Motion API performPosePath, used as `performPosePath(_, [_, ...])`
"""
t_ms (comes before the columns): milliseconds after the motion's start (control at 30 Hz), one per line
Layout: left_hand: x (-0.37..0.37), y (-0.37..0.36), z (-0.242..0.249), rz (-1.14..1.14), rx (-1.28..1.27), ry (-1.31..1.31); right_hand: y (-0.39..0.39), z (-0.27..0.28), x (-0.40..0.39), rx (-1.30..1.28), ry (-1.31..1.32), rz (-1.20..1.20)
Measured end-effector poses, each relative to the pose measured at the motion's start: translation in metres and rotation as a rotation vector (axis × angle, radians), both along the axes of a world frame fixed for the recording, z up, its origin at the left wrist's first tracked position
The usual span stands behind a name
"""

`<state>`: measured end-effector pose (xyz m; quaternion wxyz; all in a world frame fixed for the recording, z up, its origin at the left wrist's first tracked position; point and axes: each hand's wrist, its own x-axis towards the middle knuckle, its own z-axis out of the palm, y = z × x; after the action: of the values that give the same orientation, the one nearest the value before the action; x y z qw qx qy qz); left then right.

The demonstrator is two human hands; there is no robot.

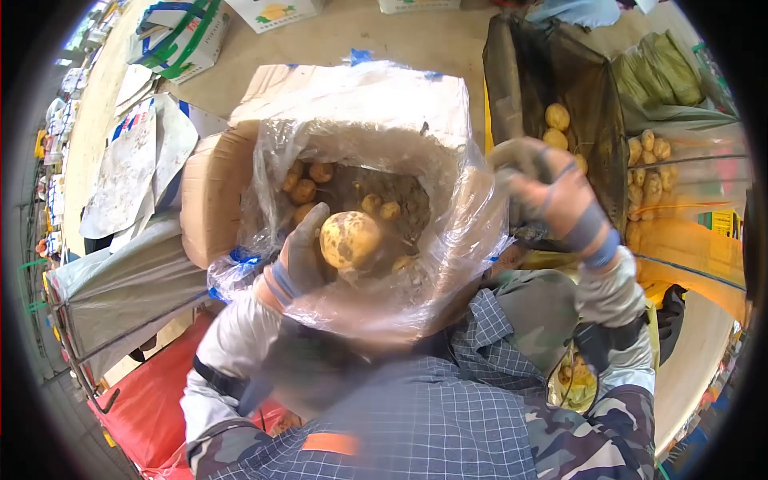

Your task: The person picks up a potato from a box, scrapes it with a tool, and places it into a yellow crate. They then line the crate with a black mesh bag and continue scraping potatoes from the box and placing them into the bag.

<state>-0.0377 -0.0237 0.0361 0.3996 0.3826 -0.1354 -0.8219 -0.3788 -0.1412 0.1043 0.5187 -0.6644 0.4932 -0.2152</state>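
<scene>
My left hand [301, 252], in a dirty glove with a grey-blue band, grips a large mud-spotted potato [350, 242]. It is above the opening of a cardboard box [360, 90] lined with clear plastic [472, 216]. Several smaller potatoes [303, 191] and dark loose soil [410, 196] lie inside this box. To its right, my gloved right hand [544, 188] is raised by the near part of a dark-lined crate [512, 72]. Motion smears its fingers, so their hold cannot be made out. Beyond it, a few potatoes [557, 118] sit in that crate.
Mesh bags of potatoes [652, 180] stand at the right, with an orange bag [692, 248] nearer me. Folded cardboard sheets [128, 176] lie at the left. A white and green carton [188, 40] stands at the far left, and red sheeting [152, 400] is at the lower left.
</scene>
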Motion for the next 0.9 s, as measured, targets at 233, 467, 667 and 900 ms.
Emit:
performPosePath(233, [0.015,0.058,-0.035,0.146,-0.429,-0.403,0.076,-0.004,0.108,-0.231,0.329,0.207])
performPosePath(467, [0.012,0.051,0.014,0.150,-0.300,0.077,0.082,-0.012,0.121,0.068,-0.154,0.238])
performPosePath(667, [0.013,0.035,-0.008,0.012,-0.656,-0.540,0.081,-0.059,0.137,0.135,-0.142,0.304])
performPosePath(900, [0.007,0.039,0.004,0.136,-0.310,-0.231,0.082,-0.033,0.148,-0.434,-0.051,0.226])
